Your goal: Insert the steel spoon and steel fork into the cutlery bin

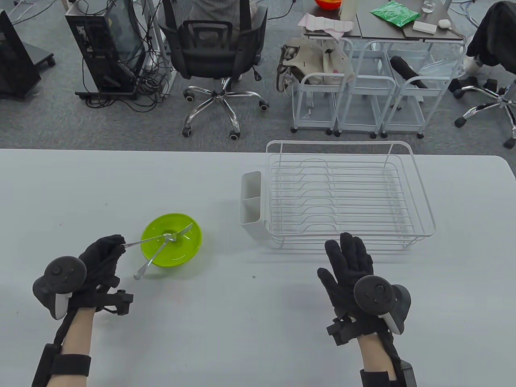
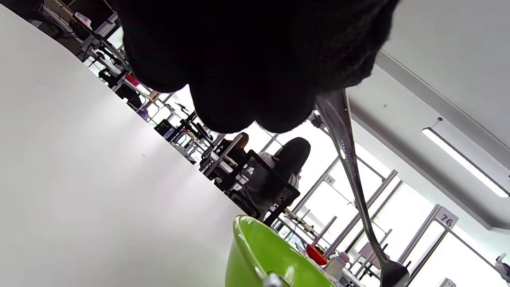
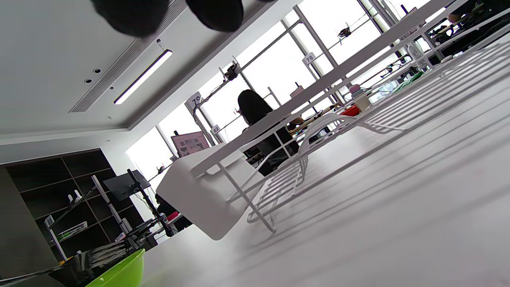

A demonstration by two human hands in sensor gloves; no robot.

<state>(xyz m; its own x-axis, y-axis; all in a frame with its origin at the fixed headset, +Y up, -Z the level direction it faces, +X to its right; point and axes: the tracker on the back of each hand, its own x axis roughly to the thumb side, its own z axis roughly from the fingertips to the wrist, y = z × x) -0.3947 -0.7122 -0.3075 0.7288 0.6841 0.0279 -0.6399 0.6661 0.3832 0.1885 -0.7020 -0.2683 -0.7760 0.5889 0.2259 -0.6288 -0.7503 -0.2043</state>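
A green bowl (image 1: 171, 250) sits on the table at front left, also seen in the left wrist view (image 2: 259, 255). A steel fork (image 1: 145, 241) and a steel spoon (image 1: 151, 260) lie across it, heads in the bowl. My left hand (image 1: 119, 244) pinches the end of the fork's handle (image 2: 346, 151) at the bowl's left. The spoon's handle hangs over the bowl's near rim, untouched. The white cutlery bin (image 1: 250, 201) hangs on the left end of the dish rack (image 1: 346, 193); its inside shows nothing. My right hand (image 1: 348, 258) is open, fingers spread, just in front of the rack.
The wire dish rack (image 3: 338, 131) holds no dishes, and the bin (image 3: 199, 195) is on its left side. The table's far edge lies behind the rack. Office chairs, carts and desks stand on the floor beyond.
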